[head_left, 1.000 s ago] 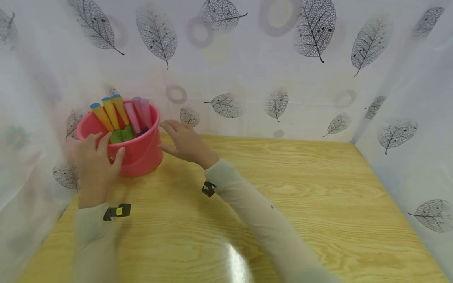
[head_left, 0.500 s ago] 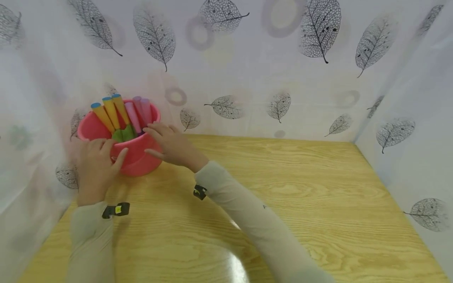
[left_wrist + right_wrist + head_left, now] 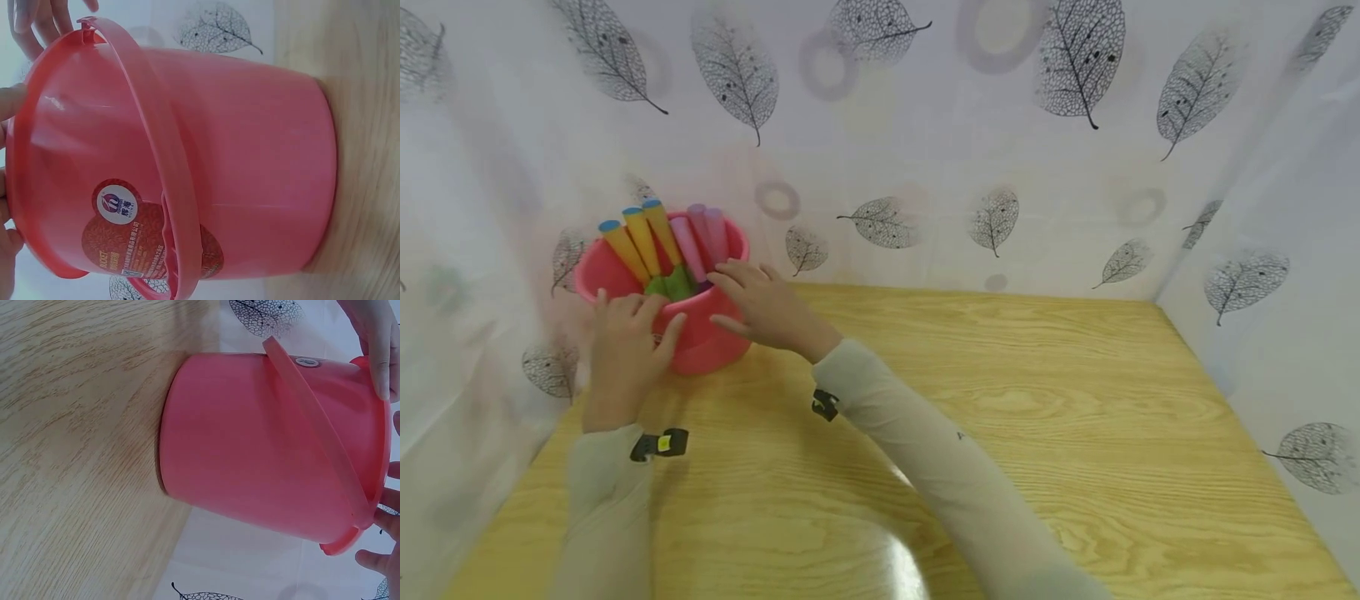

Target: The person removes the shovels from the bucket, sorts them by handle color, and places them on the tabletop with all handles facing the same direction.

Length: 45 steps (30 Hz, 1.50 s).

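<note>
Bucket stands upright at the far left of the table, yellow handles and lilac handles inside. Left hand touches its near rim, fingers loosely spread; right hand, equally relaxed, touches the right rim, thumb apart.

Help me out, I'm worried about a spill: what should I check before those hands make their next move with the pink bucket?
1. Bucket upright, base on the table: ok.
2. Yellow handles and pink handles inside the rim, leaning: ok.
3. Left hand and right hand both at the rim: ok.
4. Firm grip on both sides: cannot tell.
5. Carrying handle lowered along the bucket's outside: ok.
6. Bucket contents below the rim: cannot tell, largely hidden.
</note>
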Available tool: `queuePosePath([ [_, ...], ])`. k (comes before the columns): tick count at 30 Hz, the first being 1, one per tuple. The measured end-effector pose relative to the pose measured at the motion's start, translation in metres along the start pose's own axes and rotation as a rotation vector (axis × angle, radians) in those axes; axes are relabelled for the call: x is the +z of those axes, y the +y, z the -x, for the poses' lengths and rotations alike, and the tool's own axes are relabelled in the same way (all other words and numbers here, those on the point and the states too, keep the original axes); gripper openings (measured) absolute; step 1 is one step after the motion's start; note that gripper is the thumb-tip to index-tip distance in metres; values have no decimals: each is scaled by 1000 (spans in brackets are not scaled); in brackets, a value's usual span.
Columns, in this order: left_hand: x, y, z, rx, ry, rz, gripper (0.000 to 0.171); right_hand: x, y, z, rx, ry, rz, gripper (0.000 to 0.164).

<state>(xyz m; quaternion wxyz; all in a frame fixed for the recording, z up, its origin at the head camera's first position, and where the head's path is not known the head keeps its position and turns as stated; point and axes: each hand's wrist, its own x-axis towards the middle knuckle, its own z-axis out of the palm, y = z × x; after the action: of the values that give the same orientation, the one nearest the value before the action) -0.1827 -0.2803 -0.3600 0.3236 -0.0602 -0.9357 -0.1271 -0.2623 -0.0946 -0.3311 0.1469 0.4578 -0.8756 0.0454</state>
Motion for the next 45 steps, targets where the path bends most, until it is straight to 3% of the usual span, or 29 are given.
queuePosePath([
  [8, 2, 11, 3, 52, 46, 53, 30, 0, -3, -1, -17, -26, 19, 54],
  [15, 8, 17, 2, 72, 54, 79, 30, 6, 2, 4, -11, 51, 74, 39],
  [21, 11, 17, 2, 110, 79, 105, 30, 5, 8, 9, -34, 112, 89, 34],
  [27, 10, 10, -2, 143, 107, 147, 37, 4, 17, 18, -33, 101, 86, 33],
  [35, 3, 7, -7, 189, 44, 120, 49, -2, 34, 38, -61, 99, 67, 32],
  [40, 9, 10, -9, 200, -9, 71, 62, -5, 41, 48, -77, 94, 18, 32],
  [45, 16, 20, -9, 230, 0, 56, 72, -8, 50, 59, -122, 139, -32, 29],
])
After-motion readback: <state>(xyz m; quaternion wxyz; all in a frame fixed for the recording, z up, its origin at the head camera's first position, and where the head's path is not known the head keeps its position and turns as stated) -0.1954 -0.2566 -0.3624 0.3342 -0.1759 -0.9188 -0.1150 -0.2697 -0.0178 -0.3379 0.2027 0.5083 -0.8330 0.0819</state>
